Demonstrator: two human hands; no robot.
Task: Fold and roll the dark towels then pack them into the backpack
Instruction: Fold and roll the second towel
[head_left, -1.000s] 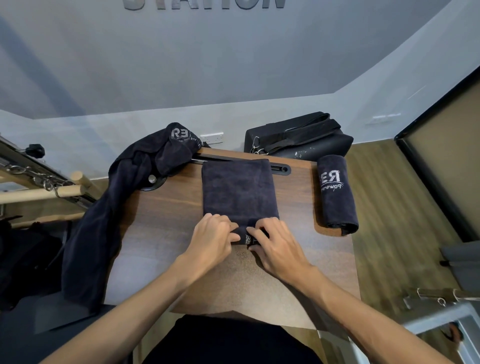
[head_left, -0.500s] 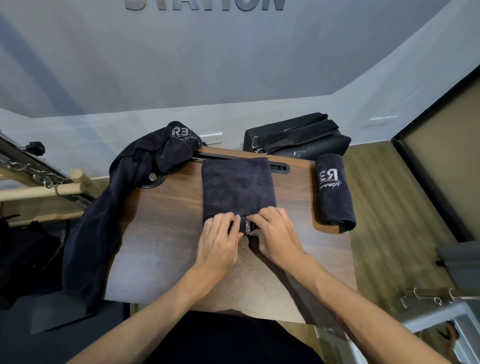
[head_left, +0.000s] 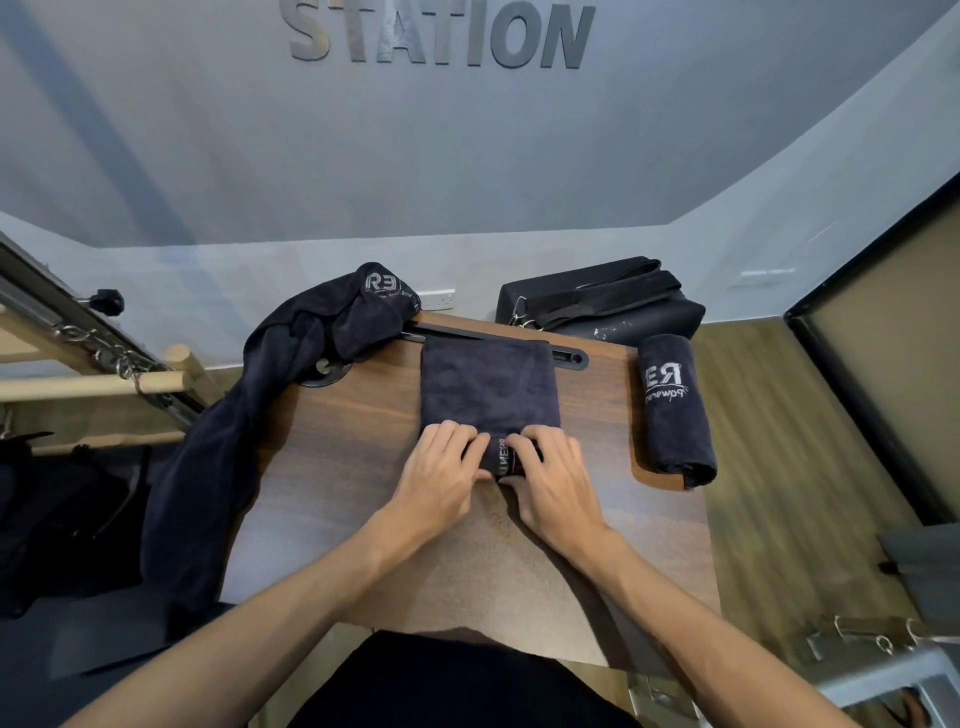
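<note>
While both hands grip the towel's rolled end, the wooden table fronts a grey wall.

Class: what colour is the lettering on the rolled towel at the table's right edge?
White, on the rolled towel; head view.

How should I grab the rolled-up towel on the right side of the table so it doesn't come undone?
Probably best to grab the rolled towel round its middle, from above, fingers wrapping across the roll. It lies flat on the table with its long sides free, so squeezing the middle should keep the layers from unrolling.
</note>
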